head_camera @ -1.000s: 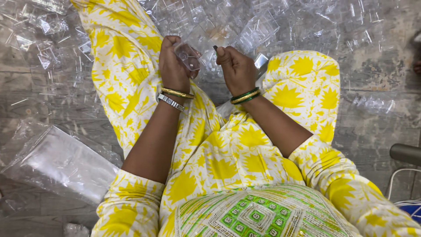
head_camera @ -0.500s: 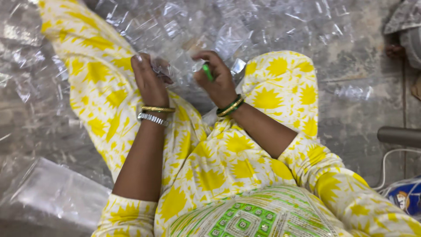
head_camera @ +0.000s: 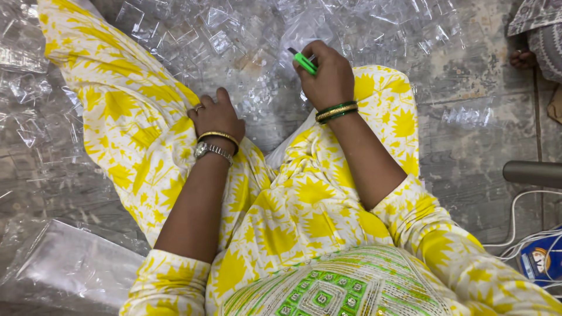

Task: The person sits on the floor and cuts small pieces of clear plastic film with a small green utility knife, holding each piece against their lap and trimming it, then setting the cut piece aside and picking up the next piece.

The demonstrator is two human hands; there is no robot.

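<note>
- A clear plastic bag (head_camera: 64, 266) lies flat on the floor (head_camera: 468, 169) near its lower left corner, well apart from both hands.
- A leg in yellow-and-white printed cloth (head_camera: 123, 117) stretches from the upper left edge toward the middle.
- The left hand (head_camera: 218, 117) rests on that cloth, fingers curled loosely downward and holding nothing that shows; a gold bangle (head_camera: 218, 136) and a metal wristwatch (head_camera: 213, 151) sit at its wrist, touching each other.
- A heap of clear plastic pieces (head_camera: 234, 47) covers the floor along the top edge, just beyond the left fingertips and spreading under the right hand; whether the left fingertips touch any piece cannot be told.
- The right hand (head_camera: 331, 76) is clenched around a small green tool (head_camera: 303, 61), which is gripped between the thumb and the curled fingers, its dark tip sticking out up and to the left past the knuckles.
- The tool's tip hovers just above the plastic pieces, beside the bent knee.
- Green and gold bangles (head_camera: 336, 111) ring the right wrist.
- A grey tube (head_camera: 533, 174) lies at the right edge, with white cables (head_camera: 527, 240) below it.
- Another person's foot (head_camera: 523, 58) shows at the upper right corner.
</note>
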